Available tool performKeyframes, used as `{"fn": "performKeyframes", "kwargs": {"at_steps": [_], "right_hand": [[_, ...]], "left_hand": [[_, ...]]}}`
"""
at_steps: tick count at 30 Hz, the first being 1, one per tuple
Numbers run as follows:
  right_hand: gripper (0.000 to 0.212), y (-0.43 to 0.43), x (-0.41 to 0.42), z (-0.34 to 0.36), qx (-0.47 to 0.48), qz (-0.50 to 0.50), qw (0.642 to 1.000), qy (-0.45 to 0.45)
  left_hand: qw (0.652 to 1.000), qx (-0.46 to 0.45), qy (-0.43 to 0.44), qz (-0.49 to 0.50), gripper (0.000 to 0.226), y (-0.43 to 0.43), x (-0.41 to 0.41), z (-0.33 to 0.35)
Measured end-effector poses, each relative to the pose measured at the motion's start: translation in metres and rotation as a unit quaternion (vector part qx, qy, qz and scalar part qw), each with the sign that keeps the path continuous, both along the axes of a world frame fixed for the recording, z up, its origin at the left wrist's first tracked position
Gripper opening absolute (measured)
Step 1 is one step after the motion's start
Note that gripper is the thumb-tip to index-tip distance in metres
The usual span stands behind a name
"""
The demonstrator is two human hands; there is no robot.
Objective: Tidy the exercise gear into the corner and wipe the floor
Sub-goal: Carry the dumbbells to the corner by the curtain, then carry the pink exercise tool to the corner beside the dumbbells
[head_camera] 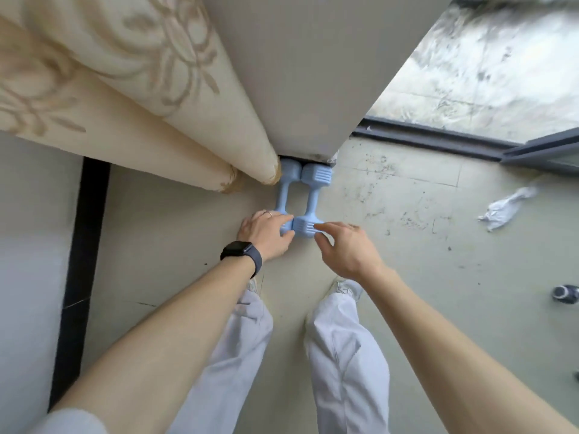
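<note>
We see two pale blue dumbbells [302, 195] with a smooth matt coating and ribbed ends, a patterned cloth curtain [125, 89], a crumpled white rag [504, 208], and a scuffed, speckled floor [438, 252].

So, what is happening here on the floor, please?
A person bends over two light blue dumbbells lying side by side at the foot of the wall, next to the curtain. The left hand and the right hand both touch the near ends, fingers loose, no firm grip. A crumpled white cloth lies unused on the dirty floor to the right.
</note>
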State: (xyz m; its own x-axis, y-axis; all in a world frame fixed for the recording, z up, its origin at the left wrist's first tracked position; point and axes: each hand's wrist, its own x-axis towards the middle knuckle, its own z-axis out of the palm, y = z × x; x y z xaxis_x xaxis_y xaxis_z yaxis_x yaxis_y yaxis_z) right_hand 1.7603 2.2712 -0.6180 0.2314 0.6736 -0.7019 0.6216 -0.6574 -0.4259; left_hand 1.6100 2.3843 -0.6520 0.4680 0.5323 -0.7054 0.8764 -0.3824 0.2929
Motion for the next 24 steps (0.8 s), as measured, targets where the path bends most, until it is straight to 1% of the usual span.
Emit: {"fn": "performKeyframes", "kwargs": {"at_steps": [2,5,7,9,10,11,12,15,18,21,24], "right_hand": [[0.037,0.0,0.003,0.081,0.032,-0.001,0.999,-0.013],[0.038,0.007,0.009,0.205,0.097,-0.013,0.994,-0.04],[0.036,0.007,0.013,0.283,0.144,-0.033,0.987,-0.07],[0.034,0.011,0.02,0.326,0.184,-0.054,0.977,-0.096],[0.033,0.004,0.023,0.369,0.227,-0.05,0.968,-0.099],[0.032,-0.001,0.025,0.419,0.257,-0.028,0.959,-0.113],[0.031,0.001,0.028,0.425,0.27,-0.017,0.956,-0.113],[0.033,0.001,0.04,0.495,0.326,0.059,0.934,-0.131],[0.035,0.001,0.042,0.551,0.407,0.145,0.892,-0.134],[0.035,-0.002,0.016,0.604,0.467,0.23,0.846,-0.115],[0.035,-0.008,-0.039,0.662,0.524,0.296,0.796,-0.068]], "left_hand": [[0.999,0.028,-0.01,-0.023,0.046,0.008,-0.002,0.079],[0.993,0.106,-0.031,-0.043,0.047,0.024,-0.004,0.206],[0.986,0.156,-0.045,-0.027,0.046,0.026,-0.008,0.285],[0.982,0.18,-0.066,0.0,0.045,0.035,-0.005,0.325],[0.973,0.215,-0.079,0.014,0.046,0.027,-0.01,0.372],[0.965,0.244,-0.095,0.027,0.046,0.017,-0.015,0.423],[0.962,0.25,-0.106,0.029,0.045,0.018,-0.014,0.432],[0.94,0.311,-0.127,0.063,0.043,-0.004,-0.025,0.506],[0.896,0.401,-0.154,0.116,0.047,-0.037,-0.044,0.572],[0.852,0.466,-0.148,0.187,0.044,-0.086,-0.084,0.635],[0.787,0.546,-0.124,0.258,0.04,-0.147,-0.141,0.692]]}}
